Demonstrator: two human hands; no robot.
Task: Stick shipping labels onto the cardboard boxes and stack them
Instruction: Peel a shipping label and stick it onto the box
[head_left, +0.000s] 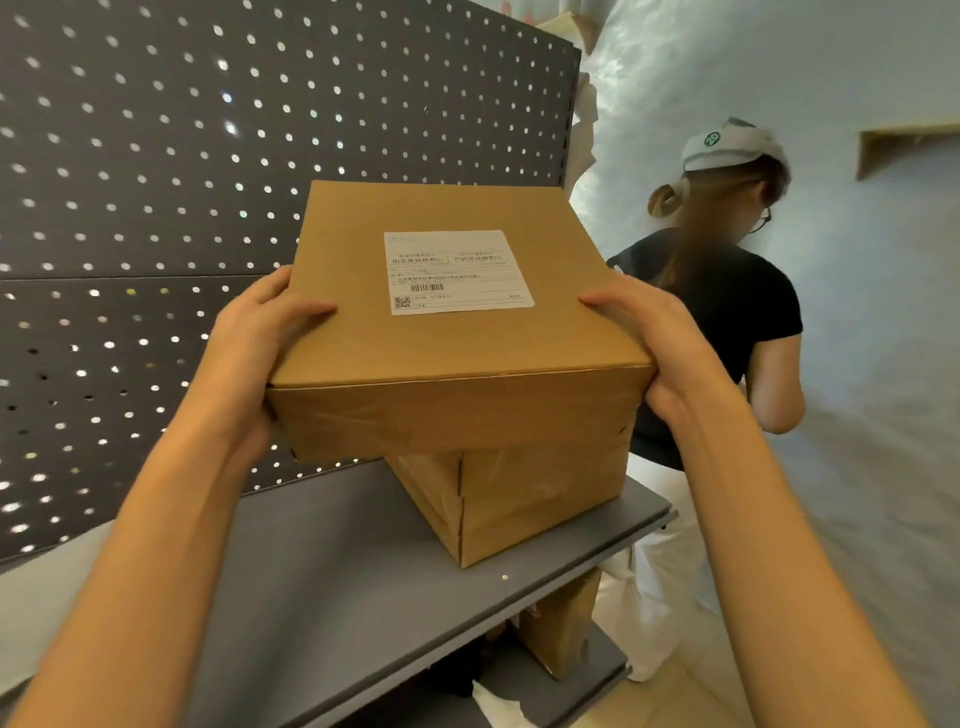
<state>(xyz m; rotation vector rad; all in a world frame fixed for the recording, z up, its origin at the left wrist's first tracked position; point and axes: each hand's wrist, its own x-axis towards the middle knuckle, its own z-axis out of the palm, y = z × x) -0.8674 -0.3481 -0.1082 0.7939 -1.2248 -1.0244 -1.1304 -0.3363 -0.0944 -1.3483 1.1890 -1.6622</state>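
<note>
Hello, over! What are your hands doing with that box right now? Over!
Left hand and right hand grip the labelled box by its sides. Shipping label on top. It sits skewed over the lower box on the shelf. Nothing blocking.

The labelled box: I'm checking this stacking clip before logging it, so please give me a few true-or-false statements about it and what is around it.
1. A white shipping label is stuck on the top face of the upper box. True.
2. Only the left hand holds the upper box. False: the right hand grips its other side too.
3. The upper box is above a lower box on the grey shelf. True.
4. The panel behind the shelf is solid wood. False: it is a dark pegboard with holes.
5. Another person stands to the right. True.
</note>
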